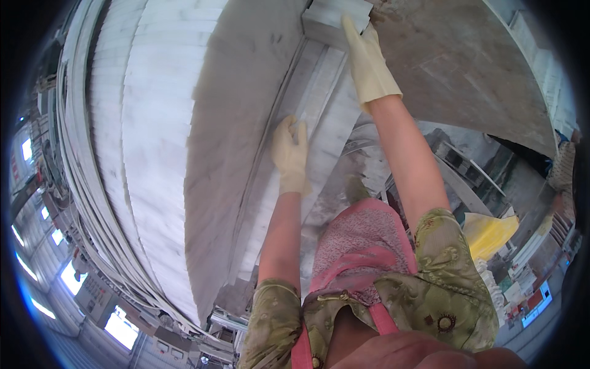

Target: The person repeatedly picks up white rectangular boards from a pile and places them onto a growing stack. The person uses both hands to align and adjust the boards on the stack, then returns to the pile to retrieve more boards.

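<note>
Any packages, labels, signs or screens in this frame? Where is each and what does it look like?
Yellow bag: lower right, beside the right arm, crumpled, bright yellow.
Red and white box: far lower right, small and boxy; too blurred to tell whether it is a package or a sign.
No screens show. The gloved left hand and right hand rest on bare white blocks.

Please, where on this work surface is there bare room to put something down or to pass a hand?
The broad pale grey stone slab is bare from the stacked white tile rows across to the gloved left hand. Crowded: the narrow white strips between that hand and the gloved right hand, which rests on a white block. The dusty brown-grey surface beside it appears bare.
</note>
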Demonstrator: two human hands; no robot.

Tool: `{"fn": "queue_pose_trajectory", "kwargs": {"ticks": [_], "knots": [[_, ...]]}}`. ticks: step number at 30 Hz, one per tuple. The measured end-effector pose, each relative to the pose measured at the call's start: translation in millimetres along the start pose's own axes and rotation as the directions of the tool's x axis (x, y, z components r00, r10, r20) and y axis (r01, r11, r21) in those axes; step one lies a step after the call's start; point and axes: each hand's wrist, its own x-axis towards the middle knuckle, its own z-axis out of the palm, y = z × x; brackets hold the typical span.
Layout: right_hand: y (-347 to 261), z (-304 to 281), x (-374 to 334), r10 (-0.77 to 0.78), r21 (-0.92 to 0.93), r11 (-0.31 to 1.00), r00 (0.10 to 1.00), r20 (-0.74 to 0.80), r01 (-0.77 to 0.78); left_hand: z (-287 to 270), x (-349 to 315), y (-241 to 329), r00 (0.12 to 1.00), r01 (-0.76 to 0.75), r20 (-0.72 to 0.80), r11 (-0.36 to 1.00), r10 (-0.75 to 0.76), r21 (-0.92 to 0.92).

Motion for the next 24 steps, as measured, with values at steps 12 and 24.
{"fn": "queue_pose_trajectory", "kwargs": {"ticks": [12,24], "knots": [[35.2,1.4,78.2,0.178,-0.160,0.971,0.984,-0.015,-0.178,2.2,1.3,-8.1,1.000,0.009,-0.005,0.999,-0.009,0.032],[31.8,-40.3,47.9,0.161,0.609,0.659,0.873,0.459,-0.442,0.2,3.0,-6.5,1.000,0.011,0.011,1.000,-0.010,-0.020]]}}
